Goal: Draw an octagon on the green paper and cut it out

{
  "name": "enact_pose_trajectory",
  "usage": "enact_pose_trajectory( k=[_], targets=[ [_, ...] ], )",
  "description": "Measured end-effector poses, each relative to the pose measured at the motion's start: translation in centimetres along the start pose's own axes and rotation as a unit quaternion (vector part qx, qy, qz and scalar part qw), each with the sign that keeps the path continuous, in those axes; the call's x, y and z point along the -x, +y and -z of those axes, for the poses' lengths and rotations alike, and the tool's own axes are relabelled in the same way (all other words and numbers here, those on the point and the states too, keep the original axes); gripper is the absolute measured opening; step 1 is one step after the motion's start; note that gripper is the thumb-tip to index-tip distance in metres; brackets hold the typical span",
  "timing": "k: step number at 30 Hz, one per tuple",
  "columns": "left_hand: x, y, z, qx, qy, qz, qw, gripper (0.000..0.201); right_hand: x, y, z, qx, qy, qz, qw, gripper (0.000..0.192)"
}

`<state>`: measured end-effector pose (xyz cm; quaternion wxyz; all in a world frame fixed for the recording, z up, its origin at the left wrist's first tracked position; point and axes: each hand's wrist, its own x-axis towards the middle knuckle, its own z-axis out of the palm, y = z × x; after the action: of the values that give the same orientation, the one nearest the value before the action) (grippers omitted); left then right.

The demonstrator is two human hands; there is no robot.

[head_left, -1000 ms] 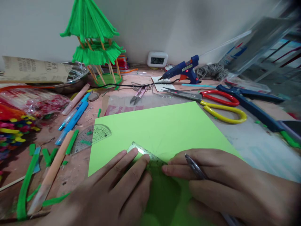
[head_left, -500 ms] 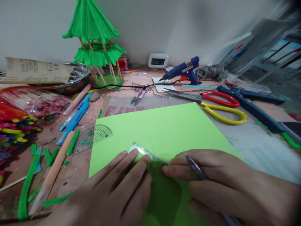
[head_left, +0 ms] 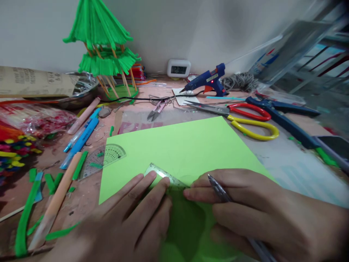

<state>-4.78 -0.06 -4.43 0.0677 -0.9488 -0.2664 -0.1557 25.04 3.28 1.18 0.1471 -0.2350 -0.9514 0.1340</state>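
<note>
Pale wall (head_left: 152, 32) rose behind a cluttered, pinkish worktop (head_left: 102, 133). On the near side, the left hand's fingers lay extended and slightly spread, gripping nothing, their tips pressed down on a clear ruler (head_left: 176, 182). The ruler sat aslant on a sheet of light green paper (head_left: 188, 145), which lay flat in front of the person. The right hand (head_left: 253, 207) was curled, with a pen (head_left: 222, 192) tucked between its fingers, the tip pointing up and away from the sheet. Its foremost fingertips met at the ruler's right end; whether they pinched it or merely touched it could not be told.

With the pen off the paper, the step in hand seemed to be setting or steadying the ruler, not drawing. As a judgement, the next move called for firm, even pressure from the left fingers, so the edge would not slide while the right hand was freed.

Further out, a clear protractor (head_left: 116, 154) overlapped the paper's left edge, with cut green strips (head_left: 24, 222) beyond it. Scissors (head_left: 228, 111) rested past the far right corner. Behind them stood a blue glue gun (head_left: 205, 82), a white clock (head_left: 178, 68) and a tiered green model (head_left: 100, 25).
</note>
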Motion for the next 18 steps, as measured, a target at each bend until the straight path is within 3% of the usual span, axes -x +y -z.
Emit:
enact_pose_trajectory(
  k=[18],
  targets=[
    [-0.37,0.29,0.21,-0.006,0.014,0.013,1.0,0.04,-0.64,0.08,0.31,-0.047,-0.005,0.033,0.998,0.045]
  ],
)
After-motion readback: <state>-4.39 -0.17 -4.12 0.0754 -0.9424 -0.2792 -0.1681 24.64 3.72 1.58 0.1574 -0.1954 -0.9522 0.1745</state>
